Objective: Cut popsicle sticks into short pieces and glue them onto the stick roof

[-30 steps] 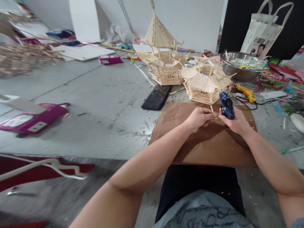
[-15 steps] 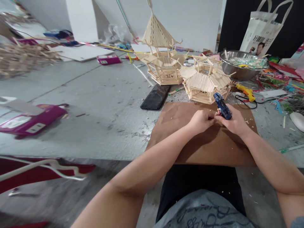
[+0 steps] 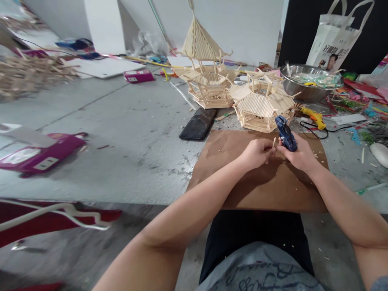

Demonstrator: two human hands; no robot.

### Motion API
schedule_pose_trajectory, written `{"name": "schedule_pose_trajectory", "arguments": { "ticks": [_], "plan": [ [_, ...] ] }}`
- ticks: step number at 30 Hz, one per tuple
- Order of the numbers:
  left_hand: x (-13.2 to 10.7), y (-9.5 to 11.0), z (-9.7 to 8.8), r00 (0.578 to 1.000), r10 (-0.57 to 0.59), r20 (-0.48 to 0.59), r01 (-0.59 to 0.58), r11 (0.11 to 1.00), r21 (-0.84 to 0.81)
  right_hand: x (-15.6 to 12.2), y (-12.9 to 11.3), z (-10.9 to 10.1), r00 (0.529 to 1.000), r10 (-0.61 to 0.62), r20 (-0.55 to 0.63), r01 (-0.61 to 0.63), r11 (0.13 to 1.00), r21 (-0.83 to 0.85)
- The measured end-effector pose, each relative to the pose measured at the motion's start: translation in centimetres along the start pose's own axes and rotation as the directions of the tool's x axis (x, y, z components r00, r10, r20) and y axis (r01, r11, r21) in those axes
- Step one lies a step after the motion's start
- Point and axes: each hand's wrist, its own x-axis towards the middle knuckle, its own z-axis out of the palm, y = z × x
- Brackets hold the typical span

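My left hand (image 3: 257,154) is closed in a pinch on a short pale wooden stick (image 3: 274,142), which points upward between the fingertips. Beside it, my right hand (image 3: 299,152) grips a chunky dark blue hand tool (image 3: 285,134); its exact kind is hard to make out. The fingertips of both hands nearly meet over a brown paper sheet (image 3: 218,169). Just behind the hands stands an eight-sided-looking model pavilion tier (image 3: 254,104) made of wooden sticks. To its left is a taller stick pavilion (image 3: 203,44) with a pointed roof.
A black phone (image 3: 198,123) lies left of the models. On the right are a yellow glue gun (image 3: 315,118) with a cord, a steel bowl (image 3: 303,95) of wrapped bits, and a white mouse (image 3: 379,155). Purple power strips (image 3: 63,149) and a stick pile (image 3: 33,76) lie left.
The small stick now stands up more visibly between my left fingertips. My right hand with the blue tool has shifted slightly to the right.
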Motion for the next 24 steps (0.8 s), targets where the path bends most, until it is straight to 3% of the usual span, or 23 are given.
{"name": "schedule_pose_trajectory", "arguments": {
  "ticks": [6,10,16,24],
  "plan": [
    [0.2,-0.8,0.5,0.999,-0.043,-0.006,0.041,0.988,-0.149,0.0,-0.1,0.0,1.0,-0.006,-0.006,0.006,1.0,-0.029],
    [0.0,-1.0,0.6,1.0,-0.005,-0.023,-0.001,0.963,-0.268,0.0,-0.2,0.1,1.0,-0.001,-0.006,0.001,1.0,-0.02],
    [-0.1,-1.1,0.7,0.999,0.047,0.007,-0.043,0.962,-0.269,-0.1,-0.1,-0.1,0.998,-0.018,0.066,0.019,1.0,-0.011],
    [-0.1,-0.9,0.7,0.999,0.035,0.031,-0.022,0.939,-0.344,-0.1,-0.1,-0.1,0.996,-0.027,0.085,0.024,0.999,0.036]
  ]
}}
